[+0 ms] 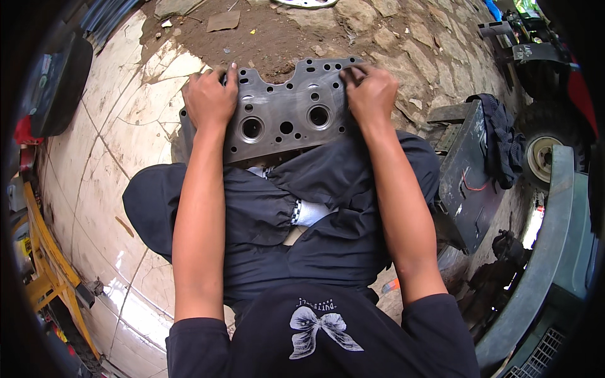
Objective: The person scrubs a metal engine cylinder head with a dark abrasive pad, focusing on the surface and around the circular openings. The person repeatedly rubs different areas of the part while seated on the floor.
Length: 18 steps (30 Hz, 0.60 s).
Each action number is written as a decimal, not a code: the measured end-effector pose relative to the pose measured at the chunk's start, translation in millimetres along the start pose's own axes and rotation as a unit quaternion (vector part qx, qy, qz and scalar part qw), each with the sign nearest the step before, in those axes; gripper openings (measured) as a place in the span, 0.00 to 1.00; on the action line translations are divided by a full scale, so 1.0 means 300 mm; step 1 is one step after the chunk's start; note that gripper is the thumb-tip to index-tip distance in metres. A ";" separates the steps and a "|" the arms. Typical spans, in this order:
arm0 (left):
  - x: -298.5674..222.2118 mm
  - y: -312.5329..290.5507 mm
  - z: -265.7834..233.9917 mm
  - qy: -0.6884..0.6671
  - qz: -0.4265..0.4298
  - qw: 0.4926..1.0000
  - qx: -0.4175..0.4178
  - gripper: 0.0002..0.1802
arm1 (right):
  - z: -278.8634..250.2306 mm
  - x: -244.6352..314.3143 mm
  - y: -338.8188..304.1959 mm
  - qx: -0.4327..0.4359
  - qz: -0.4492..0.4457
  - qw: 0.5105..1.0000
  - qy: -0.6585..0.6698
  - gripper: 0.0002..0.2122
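Note:
A grey metal cylinder head [287,113] lies in front of my crossed legs, its flat face turned up toward me. Two large round ports and many smaller holes pierce that face, and its far edge has a deep curved notch. My left hand [211,97] grips the far left part, fingers curled over the edge and thumb along the top. At the far right corner, my right hand [370,91] is closed on the edge with bent fingers. The undersides of both grips are hidden. My folded legs in dark trousers almost touch the near edge.
Cracked pale tiles [94,157] spread to the left, with dirt and stone paving [378,38] beyond. To the right stands a dark metal box [466,183] with a black cloth [501,138] over it, near a wheel [545,151]. A yellow metal frame [50,264] is at far left.

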<state>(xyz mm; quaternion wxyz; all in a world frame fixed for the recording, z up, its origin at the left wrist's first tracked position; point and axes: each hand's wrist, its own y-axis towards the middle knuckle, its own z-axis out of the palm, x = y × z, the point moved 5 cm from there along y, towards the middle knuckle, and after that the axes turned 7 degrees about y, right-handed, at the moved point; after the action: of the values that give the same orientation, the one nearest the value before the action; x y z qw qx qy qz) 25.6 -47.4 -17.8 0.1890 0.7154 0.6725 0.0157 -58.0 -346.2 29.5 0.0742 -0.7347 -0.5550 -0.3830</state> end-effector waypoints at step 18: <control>0.001 0.003 -0.009 0.005 -0.020 0.999 0.024 0.29 | 0.015 0.089 -0.037 0.079 -0.079 0.990 -0.086 0.11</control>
<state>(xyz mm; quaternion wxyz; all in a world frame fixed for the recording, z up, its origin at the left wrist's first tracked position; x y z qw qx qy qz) 25.6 -46.4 -15.1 0.1683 0.7063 0.6876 -0.0006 -63.3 -319.4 40.1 0.0536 -0.7108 -0.6441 -0.2776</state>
